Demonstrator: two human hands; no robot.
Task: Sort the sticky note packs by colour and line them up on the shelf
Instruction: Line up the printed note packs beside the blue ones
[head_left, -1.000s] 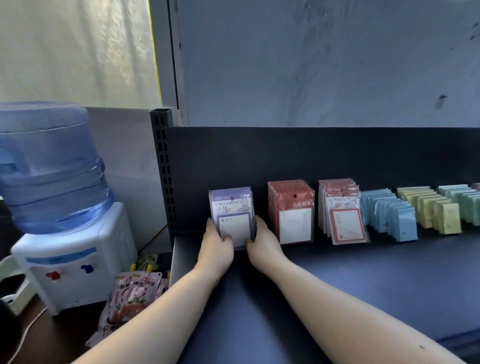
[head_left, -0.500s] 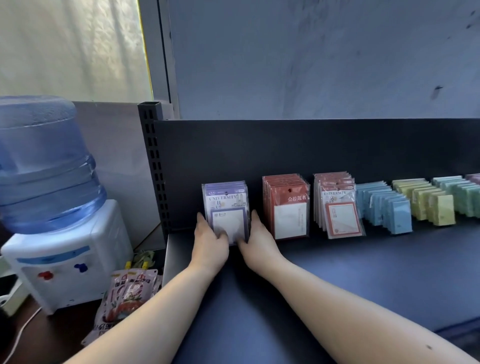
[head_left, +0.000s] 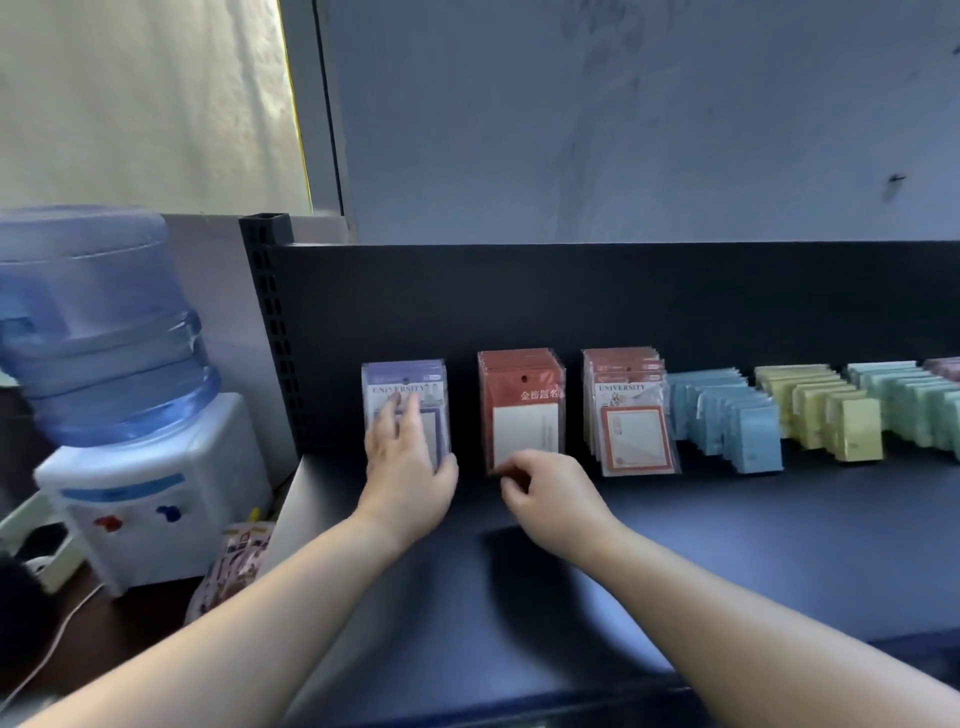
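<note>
Head view. A wide-angle camera, worn on the person's head, looks forward and slightly down along both forearms (head_left: 291, 597) at close range. The shelf (head_left: 727, 551) fills the lower frame; its back panel (head_left: 623, 296) faces the lens across mid-frame, with the wall (head_left: 623, 130) above. The left hand (head_left: 408, 467) and right hand (head_left: 550, 493) lie near centre. The water dispenser (head_left: 130, 441) marks the left edge; rows of sticky note packs (head_left: 753, 441) run off the right.
</note>
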